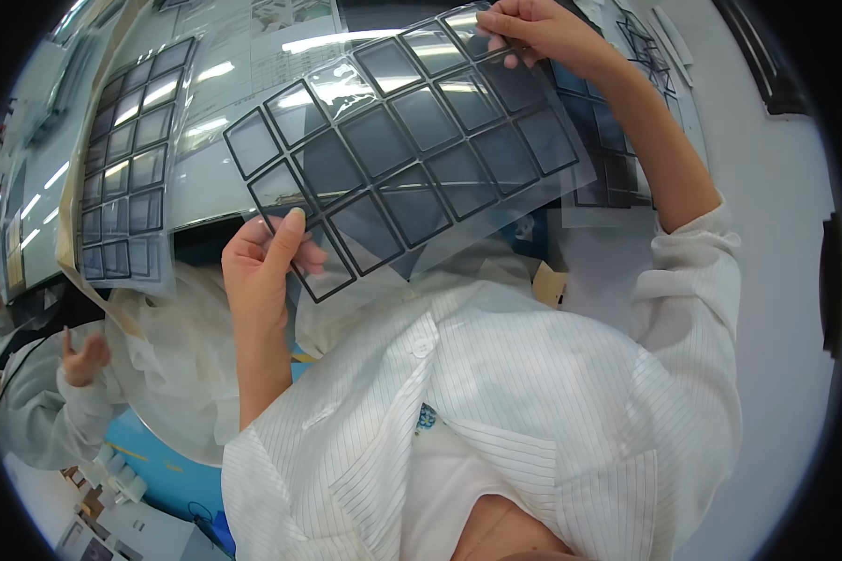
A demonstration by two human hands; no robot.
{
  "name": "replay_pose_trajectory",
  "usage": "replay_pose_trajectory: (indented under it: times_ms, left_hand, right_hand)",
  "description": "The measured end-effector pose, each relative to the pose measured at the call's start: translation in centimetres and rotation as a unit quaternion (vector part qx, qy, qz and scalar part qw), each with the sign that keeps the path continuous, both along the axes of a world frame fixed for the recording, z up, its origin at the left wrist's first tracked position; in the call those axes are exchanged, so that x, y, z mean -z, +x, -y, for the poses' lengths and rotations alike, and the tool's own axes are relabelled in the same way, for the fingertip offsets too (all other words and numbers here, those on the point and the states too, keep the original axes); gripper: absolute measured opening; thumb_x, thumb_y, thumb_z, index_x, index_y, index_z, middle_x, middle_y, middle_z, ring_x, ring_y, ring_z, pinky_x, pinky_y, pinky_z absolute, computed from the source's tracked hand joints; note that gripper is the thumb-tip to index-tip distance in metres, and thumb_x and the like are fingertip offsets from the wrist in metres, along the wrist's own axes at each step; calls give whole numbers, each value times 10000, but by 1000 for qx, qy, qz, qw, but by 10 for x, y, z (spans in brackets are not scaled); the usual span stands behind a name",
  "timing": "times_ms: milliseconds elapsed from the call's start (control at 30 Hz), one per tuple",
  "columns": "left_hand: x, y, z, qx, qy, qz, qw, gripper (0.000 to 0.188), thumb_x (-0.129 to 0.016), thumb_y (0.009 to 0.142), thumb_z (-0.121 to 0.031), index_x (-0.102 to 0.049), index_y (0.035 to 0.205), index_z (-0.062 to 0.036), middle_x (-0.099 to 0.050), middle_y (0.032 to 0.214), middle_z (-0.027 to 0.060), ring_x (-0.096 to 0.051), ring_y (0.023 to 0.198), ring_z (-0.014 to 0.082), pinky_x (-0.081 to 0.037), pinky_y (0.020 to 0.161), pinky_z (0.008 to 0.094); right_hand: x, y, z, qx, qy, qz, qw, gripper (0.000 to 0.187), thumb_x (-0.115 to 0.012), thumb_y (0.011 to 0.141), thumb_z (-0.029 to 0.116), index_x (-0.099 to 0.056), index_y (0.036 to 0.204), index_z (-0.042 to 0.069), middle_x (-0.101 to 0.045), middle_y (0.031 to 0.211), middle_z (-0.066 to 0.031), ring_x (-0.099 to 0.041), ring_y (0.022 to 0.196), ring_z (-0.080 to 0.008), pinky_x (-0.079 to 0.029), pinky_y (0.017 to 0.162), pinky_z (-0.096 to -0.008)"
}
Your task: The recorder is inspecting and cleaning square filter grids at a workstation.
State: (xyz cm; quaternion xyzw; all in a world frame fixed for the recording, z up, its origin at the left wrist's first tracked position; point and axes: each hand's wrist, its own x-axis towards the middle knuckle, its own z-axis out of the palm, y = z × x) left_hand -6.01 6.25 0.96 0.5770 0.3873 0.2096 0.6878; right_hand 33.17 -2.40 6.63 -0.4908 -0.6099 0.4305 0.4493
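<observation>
Between my hands hangs a clear plastic sheet point(376, 142) with rows of black-framed rectangular panels, tilted with its right end higher. Thumb and fingers of my left hand point(267, 252) pinch its lower left edge, the thumb lying on top. At the far upper right corner, my right hand point(538, 33) grips the sheet with bent fingers. Bright ceiling light reflects off several panels. The sheet is above the near edge of the worktable and hides part of it.
A similar sheet point(133, 154) of framed panels lies on the table to the left. Another dark panelled sheet point(603, 140) lies at the right, partly behind my right arm. A co-worker's hand point(86, 358) shows at the left. A pale wall or partition edge point(73, 215) runs along the left.
</observation>
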Motion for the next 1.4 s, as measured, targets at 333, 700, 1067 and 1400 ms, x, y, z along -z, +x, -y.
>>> replay_pose_trajectory:
  times_ms: [333, 700, 1067, 1400]
  left_hand:
    - [-6, 5, 8, -45, -56, 71, 995, 432, -539, 994, -381, -633, 810, -2, -674, 655, 133, -618, 511, 169, -489, 532, 260]
    - [-14, -9, 3, 43, -105, 30, 993, 299, -588, 979, -277, -637, 833, -20, -673, 708, 110, -616, 572, 154, -480, 540, 253]
    - [-31, -6, -5, -52, -14, 24, 998, 506, -532, 1007, -382, -476, 597, -91, -451, 527, -16, -369, 431, 67, -257, 429, 228]
    - [-29, 0, -4, 20, 17, 46, 999, 511, -479, 1031, -375, -519, 624, -69, -486, 536, 8, -416, 439, 74, -290, 419, 224]
  right_hand:
    - [-7, 5, 14, 261, -263, 86, 925, 258, -566, 996, 282, -641, 880, 65, -665, 739, -9, -638, 582, -78, -458, 487, -184]
    - [-1, 4, 5, 246, -244, 81, 934, 295, -548, 1002, 280, -629, 815, 67, -630, 656, -2, -591, 542, -62, -443, 480, -191]
    - [-21, -16, 30, 270, -226, 119, 928, 355, -547, 1000, 283, -585, 740, 44, -523, 541, 9, -515, 434, -85, -405, 414, -226]
    - [-25, -11, 52, 293, -218, 124, 923, 339, -560, 996, 262, -559, 720, 66, -508, 547, 15, -491, 443, -73, -393, 415, -229]
